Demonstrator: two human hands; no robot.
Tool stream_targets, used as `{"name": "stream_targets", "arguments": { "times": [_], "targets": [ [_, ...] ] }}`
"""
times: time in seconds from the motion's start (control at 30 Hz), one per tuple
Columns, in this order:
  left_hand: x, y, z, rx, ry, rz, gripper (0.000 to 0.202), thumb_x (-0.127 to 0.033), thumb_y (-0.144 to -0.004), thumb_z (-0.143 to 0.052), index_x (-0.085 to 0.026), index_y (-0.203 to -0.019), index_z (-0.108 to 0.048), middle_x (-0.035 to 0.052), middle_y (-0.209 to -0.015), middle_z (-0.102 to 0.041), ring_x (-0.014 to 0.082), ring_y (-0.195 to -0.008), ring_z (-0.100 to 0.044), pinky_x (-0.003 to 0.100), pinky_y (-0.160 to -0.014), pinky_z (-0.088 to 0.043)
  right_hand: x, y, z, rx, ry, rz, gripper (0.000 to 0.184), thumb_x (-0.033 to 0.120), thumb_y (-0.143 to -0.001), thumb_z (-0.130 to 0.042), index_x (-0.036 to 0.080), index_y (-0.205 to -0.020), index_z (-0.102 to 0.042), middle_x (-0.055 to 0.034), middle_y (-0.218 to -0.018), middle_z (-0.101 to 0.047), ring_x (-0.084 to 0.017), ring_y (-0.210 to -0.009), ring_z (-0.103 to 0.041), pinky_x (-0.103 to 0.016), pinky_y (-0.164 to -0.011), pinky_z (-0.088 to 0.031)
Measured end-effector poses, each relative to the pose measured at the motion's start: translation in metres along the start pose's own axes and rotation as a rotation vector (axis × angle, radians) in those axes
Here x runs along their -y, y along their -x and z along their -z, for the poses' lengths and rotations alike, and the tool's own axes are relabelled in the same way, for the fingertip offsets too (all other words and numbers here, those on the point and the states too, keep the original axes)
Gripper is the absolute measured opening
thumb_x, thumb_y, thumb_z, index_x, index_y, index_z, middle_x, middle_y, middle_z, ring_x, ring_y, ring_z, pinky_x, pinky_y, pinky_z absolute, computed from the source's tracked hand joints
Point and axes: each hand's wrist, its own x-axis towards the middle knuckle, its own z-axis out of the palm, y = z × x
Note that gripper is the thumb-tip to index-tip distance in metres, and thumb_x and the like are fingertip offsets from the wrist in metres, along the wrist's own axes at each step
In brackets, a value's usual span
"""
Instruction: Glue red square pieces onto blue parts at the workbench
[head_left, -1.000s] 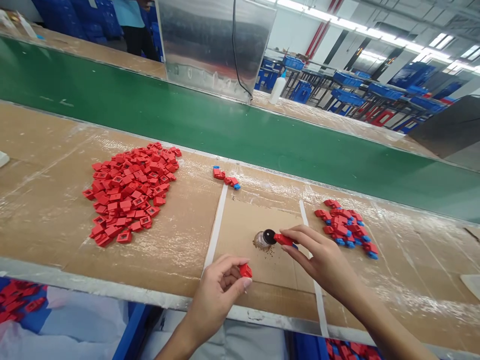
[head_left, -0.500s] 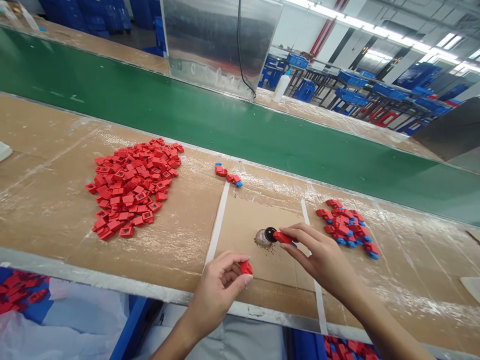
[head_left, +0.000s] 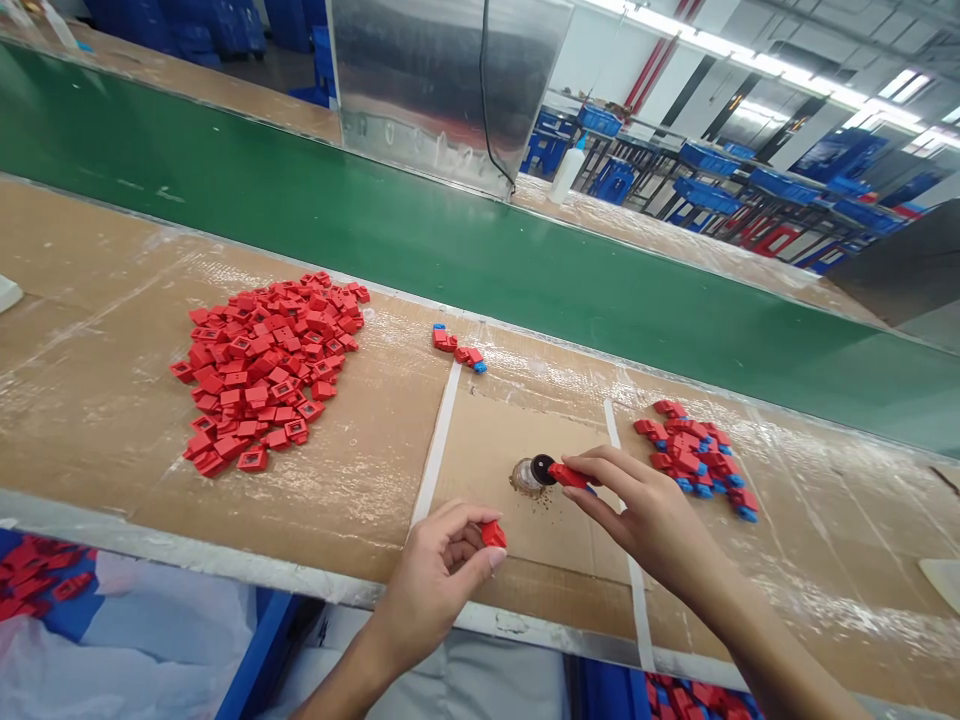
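Between thumb and fingertips, my left hand (head_left: 442,560) pinches a small red plastic block (head_left: 493,534) just above the cardboard. My right hand (head_left: 630,500) is closed on a red and blue plastic piece (head_left: 570,476), its blue part mostly hidden by my fingers. The red end of that piece meets the black round mouth (head_left: 543,469) of a small clear jar-like holder (head_left: 525,474); whether it is inside or only touching I cannot tell. Brown specks lie around the holder. To the left is a big heap of red blocks (head_left: 262,370); to the right, a smaller pile of red and blue pieces (head_left: 690,450).
Two red and blue pieces (head_left: 459,350) lie near the far edge. Behind runs a green conveyor belt (head_left: 420,235), with a metal panel (head_left: 427,90) and white bottle (head_left: 568,172) beyond. Blue bins (head_left: 251,650) holding red parts stand below the near edge.
Both hands hold almost the same positions, with the same pieces in them. The view has shifted very slightly.
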Motion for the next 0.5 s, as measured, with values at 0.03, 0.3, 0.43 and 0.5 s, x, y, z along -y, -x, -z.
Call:
{"name": "stream_targets", "arguments": {
  "times": [0.03,0.3,0.43,0.5],
  "targets": [
    [-0.0002,0.0003,0.0000,0.002,0.000,-0.003,0.025,-0.035,-0.086,-0.064,-0.022,-0.108,-0.065,0.0032,-0.098,-0.058,0.0139,-0.083,-0.056,0.027,-0.076,-0.048,0.0003,0.0001,0.0000,0.004,-0.001,-0.001,0.016,0.028,-0.097,-0.053,0.020,-0.108,-0.061,-0.0073,-0.098,-0.067,-0.018,-0.085,-0.066,-0.029,-0.072,-0.054],
    [-0.0004,-0.0025,-0.0002,0.003,-0.007,-0.012,0.025,-0.035,-0.087,-0.064,-0.021,-0.107,-0.065,0.0039,-0.097,-0.058,0.0145,-0.083,-0.057,0.027,-0.075,-0.049,0.0008,0.0000,0.0004,0.005,0.009,-0.001,0.018,0.028,-0.097,-0.051,0.020,-0.109,-0.061,-0.0076,-0.097,-0.067,-0.019,-0.084,-0.066,-0.030,-0.071,-0.054],
    [-0.0008,-0.0022,0.0002,0.005,-0.013,-0.006,0.027,-0.036,-0.087,-0.064,-0.021,-0.108,-0.065,0.0042,-0.098,-0.058,0.0147,-0.083,-0.057,0.027,-0.075,-0.049,0.0020,-0.0003,0.0016,0.014,0.006,-0.002,0.017,0.028,-0.097,-0.052,0.020,-0.109,-0.061,-0.0072,-0.098,-0.066,-0.018,-0.085,-0.066,-0.030,-0.072,-0.053],
    [-0.0004,-0.0016,0.0007,0.005,-0.013,-0.005,0.027,-0.036,-0.086,-0.064,-0.022,-0.108,-0.065,0.0039,-0.099,-0.058,0.0145,-0.083,-0.057,0.027,-0.075,-0.050,0.0030,-0.0005,0.0025,0.009,0.007,-0.002,0.017,0.027,-0.097,-0.053,0.020,-0.109,-0.061,-0.0071,-0.098,-0.066,-0.018,-0.086,-0.065,-0.030,-0.073,-0.053]
  ]
}}
